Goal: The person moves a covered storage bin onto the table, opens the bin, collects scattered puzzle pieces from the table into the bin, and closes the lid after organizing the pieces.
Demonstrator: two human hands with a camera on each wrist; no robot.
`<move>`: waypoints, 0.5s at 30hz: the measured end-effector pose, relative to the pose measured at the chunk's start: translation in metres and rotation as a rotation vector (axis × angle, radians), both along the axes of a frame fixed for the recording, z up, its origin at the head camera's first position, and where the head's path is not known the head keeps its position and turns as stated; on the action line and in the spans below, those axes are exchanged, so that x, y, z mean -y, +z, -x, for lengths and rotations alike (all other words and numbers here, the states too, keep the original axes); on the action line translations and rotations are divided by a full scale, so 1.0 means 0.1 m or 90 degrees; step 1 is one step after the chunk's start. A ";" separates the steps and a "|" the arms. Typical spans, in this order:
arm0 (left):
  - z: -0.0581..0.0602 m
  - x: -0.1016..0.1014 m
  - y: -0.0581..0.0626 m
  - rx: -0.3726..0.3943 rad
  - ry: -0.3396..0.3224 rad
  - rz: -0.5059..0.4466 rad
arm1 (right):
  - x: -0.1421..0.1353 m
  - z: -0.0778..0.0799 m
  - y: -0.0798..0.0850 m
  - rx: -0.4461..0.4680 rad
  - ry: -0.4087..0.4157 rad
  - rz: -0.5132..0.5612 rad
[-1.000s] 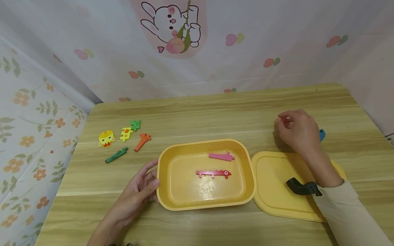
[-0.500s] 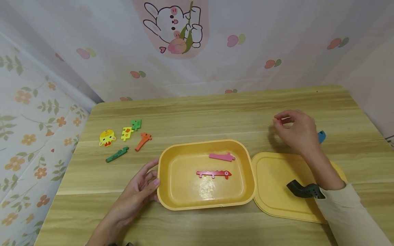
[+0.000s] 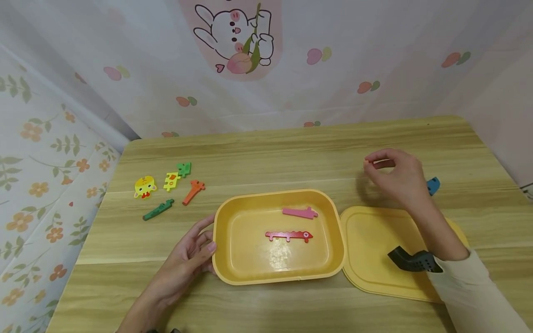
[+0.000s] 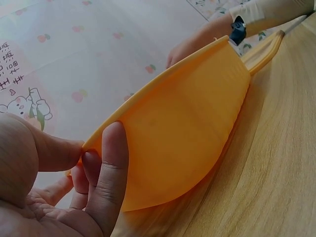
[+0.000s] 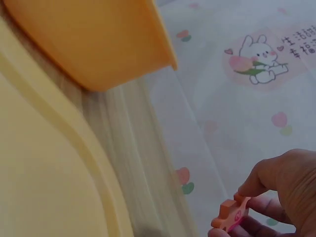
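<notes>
My left hand (image 3: 189,259) grips the left rim of a yellow plastic box (image 3: 279,279), thumb at the rim and fingers against the outer wall (image 4: 173,133). Inside the box lie a pink puzzle piece (image 3: 300,212) and a red caterpillar-like piece (image 3: 288,235). Off to the right, my right hand (image 3: 397,178) is raised over the table beyond the lid. Between thumb and fingers it pinches a small orange puzzle piece (image 5: 231,215) with a pink mark, mostly hidden by the fingers in the head view.
A yellow lid (image 3: 370,249) lies flat against the box's right side, under the right forearm. A blue piece (image 3: 433,186) is behind the right wrist. At left lie a yellow animal head (image 3: 145,187), a yellow piece (image 3: 171,181), green pieces (image 3: 158,209) and an orange piece (image 3: 193,192).
My right hand has moved slightly left with the pinched puzzle piece, and more of the blue piece's surroundings show. My left hand and the box have stayed in place.
</notes>
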State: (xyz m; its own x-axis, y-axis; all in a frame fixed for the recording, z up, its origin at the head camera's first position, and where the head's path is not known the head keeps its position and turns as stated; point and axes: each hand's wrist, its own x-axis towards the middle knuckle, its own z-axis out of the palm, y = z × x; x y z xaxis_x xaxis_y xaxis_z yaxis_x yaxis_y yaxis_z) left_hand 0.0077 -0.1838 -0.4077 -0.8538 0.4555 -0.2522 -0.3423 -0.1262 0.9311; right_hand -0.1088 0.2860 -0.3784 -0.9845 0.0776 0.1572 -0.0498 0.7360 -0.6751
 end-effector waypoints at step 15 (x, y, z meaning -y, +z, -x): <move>0.00 0.00 -0.02 -0.007 -0.002 -0.004 | 0.06 -0.03 0.11 0.135 0.071 0.179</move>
